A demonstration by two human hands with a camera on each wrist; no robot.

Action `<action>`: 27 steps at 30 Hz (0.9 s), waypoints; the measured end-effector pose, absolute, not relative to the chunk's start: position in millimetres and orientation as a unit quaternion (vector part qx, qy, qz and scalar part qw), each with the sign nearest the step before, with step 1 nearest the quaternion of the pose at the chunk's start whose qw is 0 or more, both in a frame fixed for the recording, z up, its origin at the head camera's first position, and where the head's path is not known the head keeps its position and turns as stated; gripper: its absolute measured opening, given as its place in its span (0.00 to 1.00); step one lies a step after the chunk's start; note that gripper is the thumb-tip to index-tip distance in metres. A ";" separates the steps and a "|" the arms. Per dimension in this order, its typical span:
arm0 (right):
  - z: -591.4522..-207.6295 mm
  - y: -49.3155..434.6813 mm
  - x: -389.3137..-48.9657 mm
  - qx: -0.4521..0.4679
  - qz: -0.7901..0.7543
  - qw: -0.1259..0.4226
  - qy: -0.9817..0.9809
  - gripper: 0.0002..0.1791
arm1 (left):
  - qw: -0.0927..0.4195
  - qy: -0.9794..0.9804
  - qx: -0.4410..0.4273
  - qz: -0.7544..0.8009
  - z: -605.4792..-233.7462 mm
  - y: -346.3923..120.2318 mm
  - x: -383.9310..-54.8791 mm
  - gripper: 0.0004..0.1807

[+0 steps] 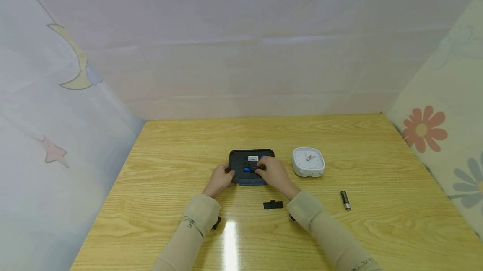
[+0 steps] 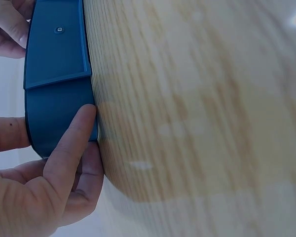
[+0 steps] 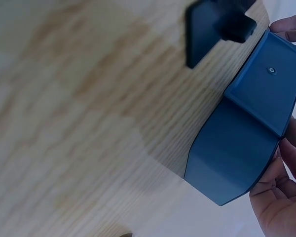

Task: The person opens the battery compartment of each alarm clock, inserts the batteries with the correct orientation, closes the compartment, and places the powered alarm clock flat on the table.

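Fingers and thumb of the left hand [image 1: 220, 177] are bent round the left end of a black electronic device [image 1: 237, 163], holding it near the middle of the table [image 1: 181, 145]. Its back, with a white label [image 1: 253, 158], faces the person; whether its lower edge rests on the wood I cannot tell. The right hand [image 1: 276, 174] reaches over the other side, thumb and fingertips bent close together beside a bright blue piece [image 1: 247, 169] set in the back; they hide whatever may lie between them, so I cannot tell if they hold anything.

A small black battery cover [image 1: 273, 205] lies loose just in front, near the right sleeve [image 1: 305, 207]. That forearm could brush it aside, and its slim tab looks liable to snap if pressed at an angle. The cylindrical battery [image 1: 345, 200] lies on its side farther right, and a knock would probably set it rolling. The white alarm clock [image 1: 308, 162] stands near the right hand, where a wide elbow could nudge it. Should the left grip slacken under a firm push, the device might slide or tip.
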State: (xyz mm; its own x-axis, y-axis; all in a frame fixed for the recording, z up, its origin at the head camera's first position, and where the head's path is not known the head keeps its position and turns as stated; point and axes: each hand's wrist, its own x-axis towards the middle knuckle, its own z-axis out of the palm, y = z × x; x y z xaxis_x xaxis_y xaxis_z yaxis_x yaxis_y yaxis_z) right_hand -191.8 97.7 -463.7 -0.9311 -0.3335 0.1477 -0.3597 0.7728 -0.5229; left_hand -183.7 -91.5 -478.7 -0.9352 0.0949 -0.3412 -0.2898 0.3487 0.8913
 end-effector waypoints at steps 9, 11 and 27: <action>-467.5 97.7 -193.6 0.201 0.284 0.038 -0.937 0.03 | 0.172 0.801 -0.063 0.570 -479.5 -92.0 -183.9 0.26; -468.5 98.1 -194.1 0.212 0.283 0.052 -0.934 0.02 | 0.172 0.800 -0.063 0.571 -479.3 -91.9 -184.0 0.26; -467.4 104.5 -198.4 0.189 0.297 0.030 -0.936 0.03 | 0.171 0.800 -0.061 0.572 -479.6 -91.9 -184.0 0.26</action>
State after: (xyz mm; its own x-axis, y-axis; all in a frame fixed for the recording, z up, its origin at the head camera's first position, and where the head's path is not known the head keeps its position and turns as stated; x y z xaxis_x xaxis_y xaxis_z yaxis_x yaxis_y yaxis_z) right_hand -198.4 104.5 -467.4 -0.9264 -0.3368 0.1681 -0.3721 0.7522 -0.5438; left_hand -184.0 -91.9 -479.6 -0.9342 0.0972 -0.3431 -0.2935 0.3371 0.8946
